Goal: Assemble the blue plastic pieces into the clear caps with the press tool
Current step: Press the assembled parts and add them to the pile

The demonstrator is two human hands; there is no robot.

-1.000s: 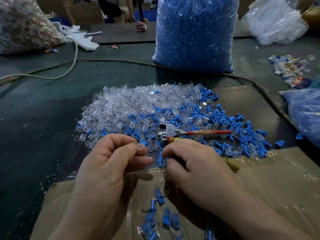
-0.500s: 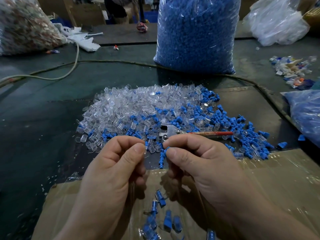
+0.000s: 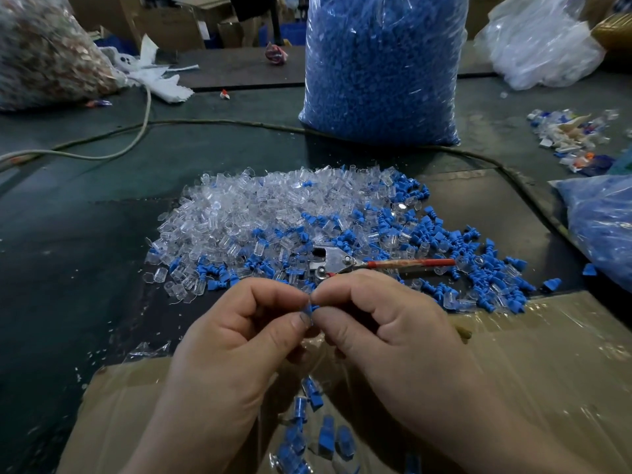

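Note:
My left hand (image 3: 239, 340) and my right hand (image 3: 386, 330) meet fingertip to fingertip over the near edge of the pile. Between them they pinch a small blue piece (image 3: 312, 308); a clear cap around it is too hidden to confirm. Behind the hands lies the press tool (image 3: 337, 262), a metal head with a red handle (image 3: 410, 263) pointing right, untouched. A heap of clear caps (image 3: 260, 213) fills the middle of the table, with loose blue pieces (image 3: 478, 265) mixed in and spread to the right. Several assembled blue-in-clear parts (image 3: 318, 436) lie on the cardboard below my hands.
A tall bag of blue pieces (image 3: 383, 66) stands behind the pile. A second blue bag (image 3: 602, 230) sits at the right edge, a clear bag (image 3: 540, 42) far right, a mixed bag (image 3: 44, 56) far left. A cable (image 3: 143, 114) crosses the dark table. Taped cardboard (image 3: 513, 371) covers the near side.
My hands came together: the gap between them closed and their fingertips now meet on the blue piece. The press tool has not moved.

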